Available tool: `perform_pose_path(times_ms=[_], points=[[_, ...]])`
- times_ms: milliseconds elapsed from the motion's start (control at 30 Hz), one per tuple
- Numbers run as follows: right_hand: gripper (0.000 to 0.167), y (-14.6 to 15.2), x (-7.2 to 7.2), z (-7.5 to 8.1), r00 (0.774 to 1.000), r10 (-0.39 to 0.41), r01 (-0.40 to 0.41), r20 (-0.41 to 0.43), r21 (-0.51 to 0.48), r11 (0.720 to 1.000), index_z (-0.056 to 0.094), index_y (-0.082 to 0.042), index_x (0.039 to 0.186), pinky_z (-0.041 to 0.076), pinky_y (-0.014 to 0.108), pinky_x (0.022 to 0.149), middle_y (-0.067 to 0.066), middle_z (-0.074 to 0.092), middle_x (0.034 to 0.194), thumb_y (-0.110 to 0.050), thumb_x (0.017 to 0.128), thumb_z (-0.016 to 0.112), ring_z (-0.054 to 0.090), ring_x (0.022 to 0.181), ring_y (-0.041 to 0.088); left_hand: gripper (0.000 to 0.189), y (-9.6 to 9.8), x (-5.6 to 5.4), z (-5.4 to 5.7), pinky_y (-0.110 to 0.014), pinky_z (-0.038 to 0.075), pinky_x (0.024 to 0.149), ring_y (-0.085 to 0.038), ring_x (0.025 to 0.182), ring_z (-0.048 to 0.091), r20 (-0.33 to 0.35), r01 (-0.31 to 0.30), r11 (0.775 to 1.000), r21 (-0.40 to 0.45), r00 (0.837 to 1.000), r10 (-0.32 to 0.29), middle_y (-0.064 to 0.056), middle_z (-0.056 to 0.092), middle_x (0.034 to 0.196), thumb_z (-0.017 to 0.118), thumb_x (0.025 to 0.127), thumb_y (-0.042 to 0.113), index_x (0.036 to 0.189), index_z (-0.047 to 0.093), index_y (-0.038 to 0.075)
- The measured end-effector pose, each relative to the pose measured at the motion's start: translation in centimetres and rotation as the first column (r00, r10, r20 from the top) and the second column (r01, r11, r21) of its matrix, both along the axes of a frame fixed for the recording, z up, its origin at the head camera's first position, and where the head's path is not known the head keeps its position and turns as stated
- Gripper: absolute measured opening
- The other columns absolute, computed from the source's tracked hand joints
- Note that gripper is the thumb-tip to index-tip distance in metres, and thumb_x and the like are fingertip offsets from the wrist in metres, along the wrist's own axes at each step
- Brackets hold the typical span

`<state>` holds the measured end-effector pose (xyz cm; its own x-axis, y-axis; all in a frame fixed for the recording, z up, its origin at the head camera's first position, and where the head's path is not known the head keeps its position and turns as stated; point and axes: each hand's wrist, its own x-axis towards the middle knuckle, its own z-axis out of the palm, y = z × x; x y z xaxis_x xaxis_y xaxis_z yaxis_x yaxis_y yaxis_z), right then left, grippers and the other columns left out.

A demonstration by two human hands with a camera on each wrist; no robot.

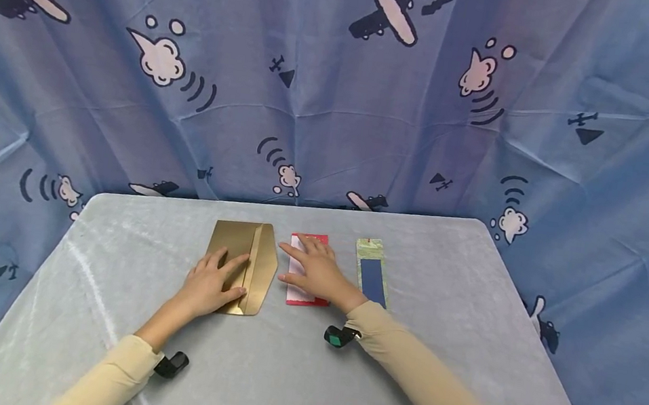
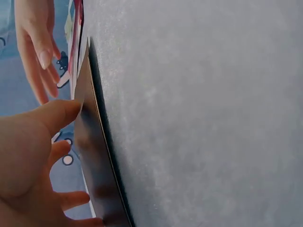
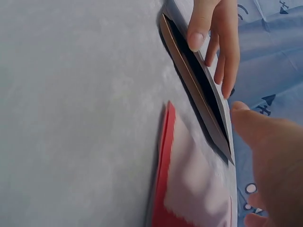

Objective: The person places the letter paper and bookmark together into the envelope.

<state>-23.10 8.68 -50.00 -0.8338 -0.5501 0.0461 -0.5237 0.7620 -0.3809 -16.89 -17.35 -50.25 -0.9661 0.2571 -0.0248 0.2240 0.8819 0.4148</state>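
A gold envelope [image 1: 261, 269] lies on the table with its pointed flap opened out to the right. My left hand [image 1: 208, 288] rests on it with fingers spread, and in the left wrist view the thumb and fingertips touch its surface. To the right lies a red card [image 1: 306, 301] with a pale scalloped panel, which the right wrist view shows as a folded red piece [image 3: 164, 156]. Above that card is my right hand [image 1: 320, 274], fingers extended, holding nothing visible; it hides part of the card.
Right of the red card lies a green patterned strip with a dark blue panel [image 1: 372, 281], partly behind the right wrist. A grey cloth covers the table [image 1: 276, 381]. Behind hangs a blue curtain [image 1: 328, 80] printed with planes.
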Motion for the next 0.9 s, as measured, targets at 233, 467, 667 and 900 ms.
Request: perform_pose_path(times_ms=[233,467,667,900], points=[[0.067,-2.2,-0.6,-0.3,1.0,0.005,-0.005,0.018,-0.001,1.0,0.043,-0.029,0.15,0.02,0.068,0.116,0.02,0.033,0.16,-0.053,0.091,0.063,0.029,0.148,0.043,0.068,0.1,-0.2,-0.2,-0.078,0.027,0.104,-0.061,0.142,0.022,0.027,-0.006,1.0,-0.027,1.0,0.006,-0.032,0.022,0.159,0.067,0.092,0.042,0.152,0.041,0.024],[0.067,-3.8,-0.9,-0.6,0.998,-0.03,0.027,0.053,0.054,0.998,0.043,-0.032,0.15,0.02,0.067,0.117,0.017,0.029,0.162,-0.058,0.091,0.06,0.026,0.15,0.04,0.073,0.6,-0.5,-0.3,-0.079,0.029,0.102,-0.072,0.137,0.017,0.038,-0.039,0.998,-0.055,0.998,0.041,-0.036,0.017,0.158,0.069,0.089,0.046,0.152,0.04,0.023],[0.068,-4.7,-1.1,-0.8,0.998,-0.036,0.032,0.045,0.085,0.996,0.043,-0.032,0.15,0.021,0.067,0.116,0.017,0.03,0.162,-0.06,0.091,0.059,0.027,0.15,0.04,0.077,0.8,-0.5,-0.2,-0.077,0.035,0.098,-0.073,0.134,0.02,0.023,-0.051,0.995,-0.088,0.998,0.053,-0.039,0.018,0.156,0.072,0.087,0.047,0.152,0.041,0.021],[0.068,-5.2,-1.3,-1.3,0.999,-0.037,0.034,0.031,0.103,0.994,0.044,-0.032,0.149,0.021,0.068,0.116,0.016,0.031,0.161,-0.06,0.089,0.061,0.026,0.15,0.039,0.082,0.9,-0.4,-0.2,-0.072,0.037,0.102,-0.071,0.133,0.026,0.008,-0.061,0.991,-0.118,0.998,0.062,-0.047,0.018,0.152,0.073,0.086,0.046,0.153,0.037,0.015]])
